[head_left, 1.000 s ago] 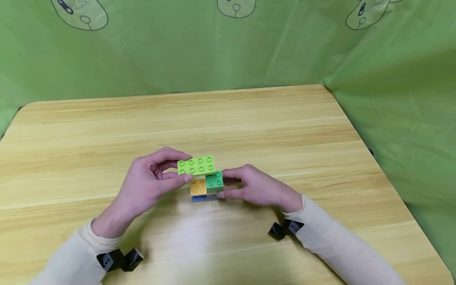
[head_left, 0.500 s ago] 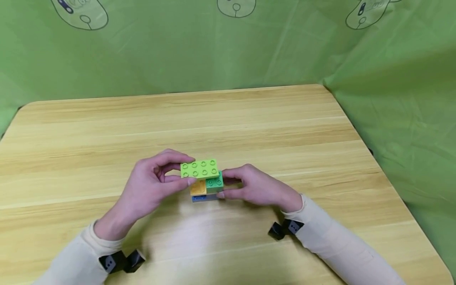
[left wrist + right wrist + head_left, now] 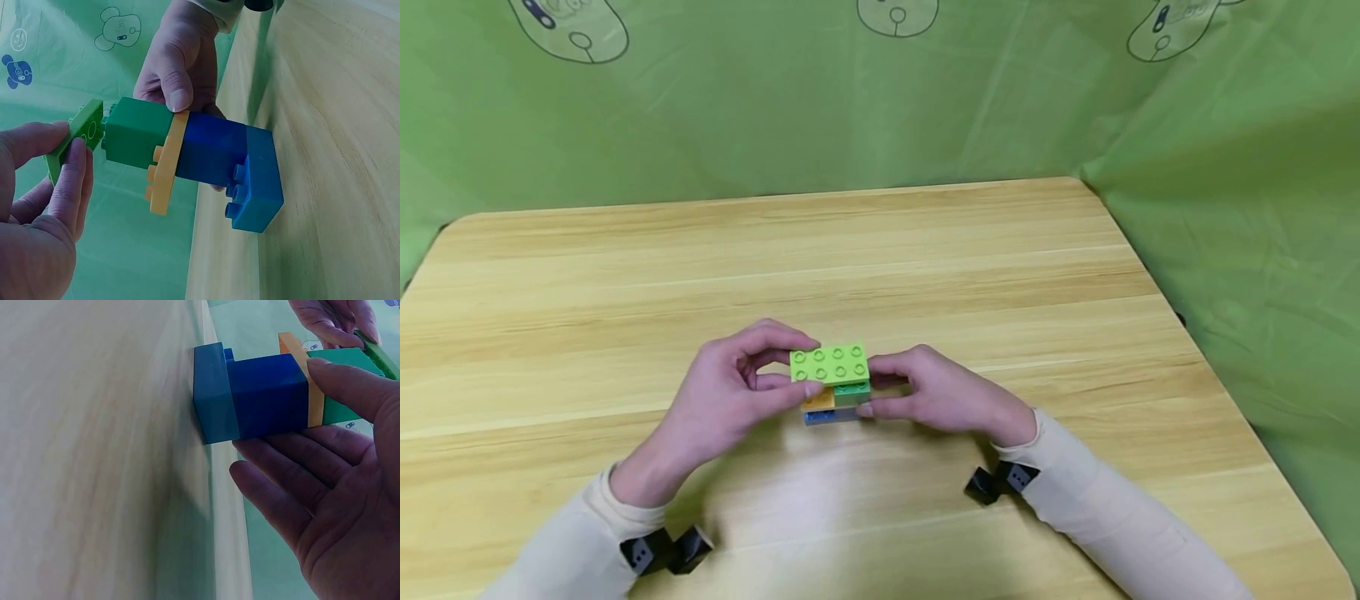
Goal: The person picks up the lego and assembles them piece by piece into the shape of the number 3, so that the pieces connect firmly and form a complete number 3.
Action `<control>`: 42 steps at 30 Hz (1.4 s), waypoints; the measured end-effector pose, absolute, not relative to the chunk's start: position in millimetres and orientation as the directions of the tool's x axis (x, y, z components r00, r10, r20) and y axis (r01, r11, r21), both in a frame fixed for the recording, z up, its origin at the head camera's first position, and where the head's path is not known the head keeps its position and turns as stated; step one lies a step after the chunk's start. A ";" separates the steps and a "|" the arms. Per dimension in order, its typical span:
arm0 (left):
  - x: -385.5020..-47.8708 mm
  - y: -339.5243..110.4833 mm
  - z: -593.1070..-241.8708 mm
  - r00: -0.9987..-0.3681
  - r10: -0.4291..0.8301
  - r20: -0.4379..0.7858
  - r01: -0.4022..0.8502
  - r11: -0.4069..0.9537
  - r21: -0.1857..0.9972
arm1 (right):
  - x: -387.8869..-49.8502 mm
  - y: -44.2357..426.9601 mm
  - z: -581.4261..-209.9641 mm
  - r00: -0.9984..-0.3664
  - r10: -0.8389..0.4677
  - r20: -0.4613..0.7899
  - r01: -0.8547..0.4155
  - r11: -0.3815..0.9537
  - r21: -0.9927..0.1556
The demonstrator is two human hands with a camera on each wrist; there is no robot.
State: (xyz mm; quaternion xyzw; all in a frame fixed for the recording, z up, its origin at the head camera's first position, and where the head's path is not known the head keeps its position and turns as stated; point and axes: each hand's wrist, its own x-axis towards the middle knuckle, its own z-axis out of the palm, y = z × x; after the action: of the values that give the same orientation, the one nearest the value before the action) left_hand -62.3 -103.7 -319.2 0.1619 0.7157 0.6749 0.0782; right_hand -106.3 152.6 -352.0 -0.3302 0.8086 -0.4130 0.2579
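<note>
My left hand pinches a thin lime-green toy building brick by its left end, thumb at the near side and fingers at the far side. It sits right over the studs of a green brick; I cannot tell whether the two are pressed together. Below the green brick comes a thin orange brick, then a dark blue brick, and at the bottom a lighter blue brick on the table. My right hand grips this stack from the right, its thumb against the orange and green bricks.
The wooden table extends around the stack on all sides. A green curtain with bear drawings hangs behind it and along the right. Black wrist cameras are strapped on both sleeves.
My left hand has moved to the right and nearer with the lime-green brick, which now covers more of the orange and green bricks. The right hand and the stack have stayed in place.
</note>
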 end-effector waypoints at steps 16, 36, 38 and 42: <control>-63.2 -98.7 -325.2 -0.912 0.397 0.101 0.112 0.003 0.994 | -106.3 152.1 -352.1 -0.655 -0.742 -0.143 -0.307 0.434 -0.847; -64.2 -101.2 -320.5 -0.920 0.383 0.084 0.134 0.104 0.986 | -107.2 152.3 -350.4 -0.646 -0.751 -0.135 -0.333 0.436 -0.836; -64.3 -101.2 -320.1 -0.919 0.385 0.079 0.130 0.108 0.986 | -107.0 152.6 -348.5 -0.643 -0.755 -0.126 -0.347 0.434 -0.832; -64.1 -101.5 -319.3 -0.917 0.391 0.076 0.133 0.118 0.984 | -104.2 153.8 -340.0 -0.649 -0.757 -0.072 -0.374 0.401 -0.836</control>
State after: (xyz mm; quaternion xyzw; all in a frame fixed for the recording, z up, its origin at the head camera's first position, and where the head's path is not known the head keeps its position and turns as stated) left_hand -64.1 -101.5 -319.3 0.1768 0.7409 0.6400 0.1011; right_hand -104.2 153.8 -340.0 -0.3512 0.8052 -0.4199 0.2279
